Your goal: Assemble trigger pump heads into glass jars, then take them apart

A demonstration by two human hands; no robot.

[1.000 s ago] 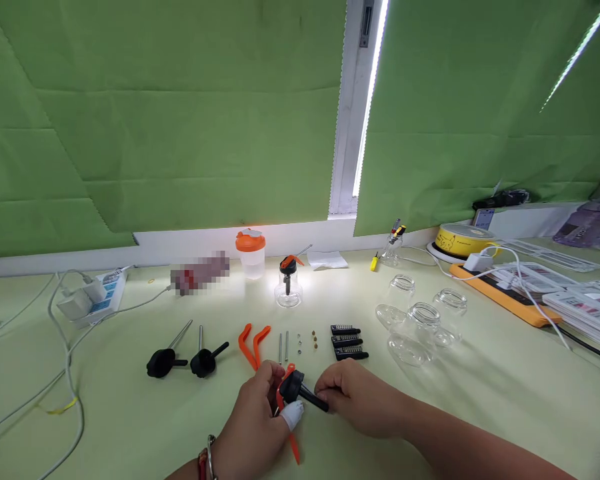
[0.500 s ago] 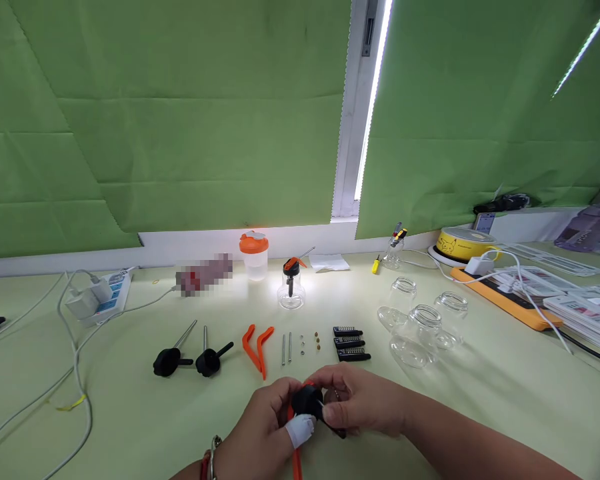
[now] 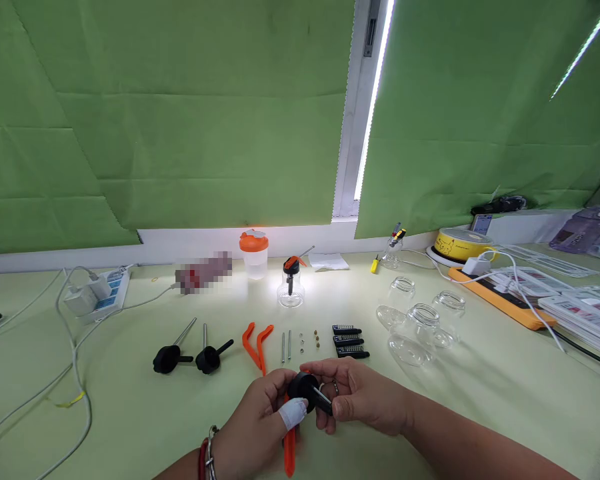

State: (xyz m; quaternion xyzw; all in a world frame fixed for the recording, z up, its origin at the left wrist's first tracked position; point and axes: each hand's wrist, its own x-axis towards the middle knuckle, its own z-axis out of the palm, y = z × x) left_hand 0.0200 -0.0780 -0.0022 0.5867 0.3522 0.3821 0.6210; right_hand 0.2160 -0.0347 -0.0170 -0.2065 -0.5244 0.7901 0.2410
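My left hand (image 3: pixel 265 423), its thumb wrapped in white tape, grips a round black cap (image 3: pixel 300 387) with an orange lever (image 3: pixel 290 453) hanging below it. My right hand (image 3: pixel 357 397) closes its fingertips on the cap's black arm, beside a thin metal rod. Just beyond my hands lie two orange levers (image 3: pixel 263 343), two long screws (image 3: pixel 289 343), small nuts (image 3: pixel 302 343), brass pieces (image 3: pixel 317 340) and three black parts with springs (image 3: pixel 349 340). To the left are two more black caps with rods (image 3: pixel 167 360).
Three clear glass jars (image 3: pixel 423 327) stand on the right. At the back are a jar topped by a black and orange assembly (image 3: pixel 291 283), an orange-lidded cup (image 3: pixel 255 257) and a small yellow tool (image 3: pixel 375 265). Cables and a power strip (image 3: pixel 113 297) occupy the left; an orange strip (image 3: pixel 500 300) lies right.
The black cap has tilted and shifted slightly up and left, showing its rod and arm more clearly. The orange lever has swung a little left, and my right fingers have shifted along the arm.
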